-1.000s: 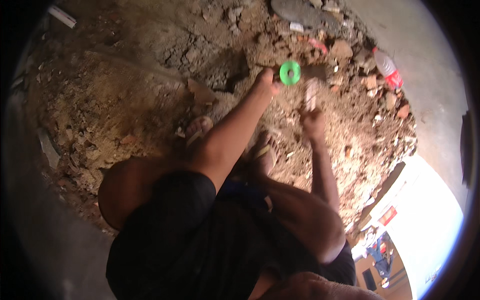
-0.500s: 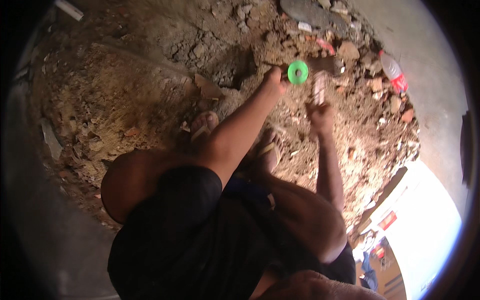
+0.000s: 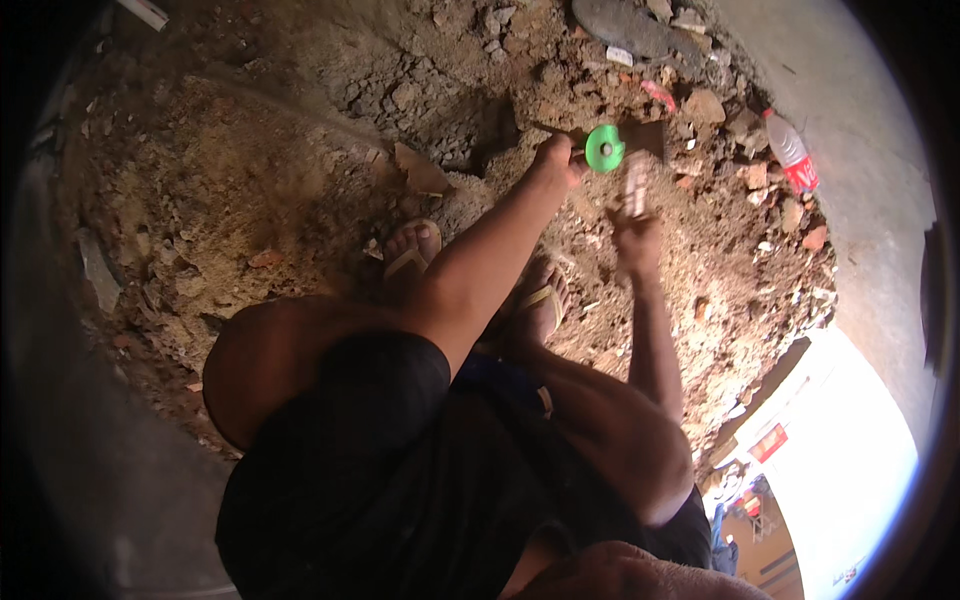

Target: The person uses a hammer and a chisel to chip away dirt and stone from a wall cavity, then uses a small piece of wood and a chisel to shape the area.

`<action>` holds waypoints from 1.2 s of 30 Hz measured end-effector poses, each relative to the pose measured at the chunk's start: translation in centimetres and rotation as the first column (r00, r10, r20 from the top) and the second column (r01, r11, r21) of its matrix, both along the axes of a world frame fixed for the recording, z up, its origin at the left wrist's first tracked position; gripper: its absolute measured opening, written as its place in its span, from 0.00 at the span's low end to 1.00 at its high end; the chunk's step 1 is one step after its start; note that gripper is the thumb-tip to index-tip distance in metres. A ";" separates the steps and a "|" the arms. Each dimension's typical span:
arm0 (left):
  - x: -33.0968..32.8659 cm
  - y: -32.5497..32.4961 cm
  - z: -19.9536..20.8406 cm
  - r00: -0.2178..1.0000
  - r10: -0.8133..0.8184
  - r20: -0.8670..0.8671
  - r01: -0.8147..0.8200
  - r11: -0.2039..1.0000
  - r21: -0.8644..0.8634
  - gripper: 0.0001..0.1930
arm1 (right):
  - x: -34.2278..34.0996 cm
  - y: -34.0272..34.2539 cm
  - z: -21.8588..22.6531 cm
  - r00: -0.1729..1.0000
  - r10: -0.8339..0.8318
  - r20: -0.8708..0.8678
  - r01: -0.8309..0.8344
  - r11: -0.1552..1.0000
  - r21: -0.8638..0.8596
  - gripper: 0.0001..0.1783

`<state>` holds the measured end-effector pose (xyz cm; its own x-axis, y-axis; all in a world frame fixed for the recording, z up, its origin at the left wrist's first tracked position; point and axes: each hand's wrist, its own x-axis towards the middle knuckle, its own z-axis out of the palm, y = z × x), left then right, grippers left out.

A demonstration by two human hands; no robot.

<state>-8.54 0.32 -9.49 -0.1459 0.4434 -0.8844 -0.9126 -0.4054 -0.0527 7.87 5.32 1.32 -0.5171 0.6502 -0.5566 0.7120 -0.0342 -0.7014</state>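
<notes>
My left hand (image 3: 560,160) is closed around a chisel with a round bright green hand guard (image 3: 605,148); a grey metal end shows at the guard's centre. Most of the chisel's shaft is hidden by the hand and guard. In my right hand (image 3: 638,238) is a hammer (image 3: 636,188), gripped by its light handle. The dark hammer head is smeared by motion just right of the guard, and whether it touches the chisel I cannot tell. Beneath both hands lies broken brown soil (image 3: 590,220) mixed with rubble.
A dug hollow (image 3: 490,135) lies just left of the chisel. My sandalled feet (image 3: 545,300) stand on the loose earth. A plastic bottle with a red label (image 3: 792,150) lies by the grey concrete floor (image 3: 870,230) at right. Stones and brick pieces (image 3: 703,106) are scattered around.
The hammer head has swung left, closer to the green guard. My left hand keeps its hold on the chisel. The whole view has shifted slightly.
</notes>
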 end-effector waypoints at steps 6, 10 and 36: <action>-0.4 -0.8 -0.6 0.994 0.110 0.022 -0.110 0.994 0.010 0.09 | -2.8 2.4 16.3 0.649 0.151 -0.746 0.356 0.806 0.473 0.04; -0.6 -0.5 -0.3 0.995 0.093 0.029 -0.093 0.996 -0.017 0.05 | -0.7 0.5 7.9 0.913 0.205 -0.353 0.180 0.576 0.798 0.06; -2.0 3.2 4.0 0.995 -0.070 0.069 0.062 0.992 0.113 0.15 | 0.3 -1.8 2.3 0.979 -0.200 -0.026 0.196 0.974 -0.110 0.05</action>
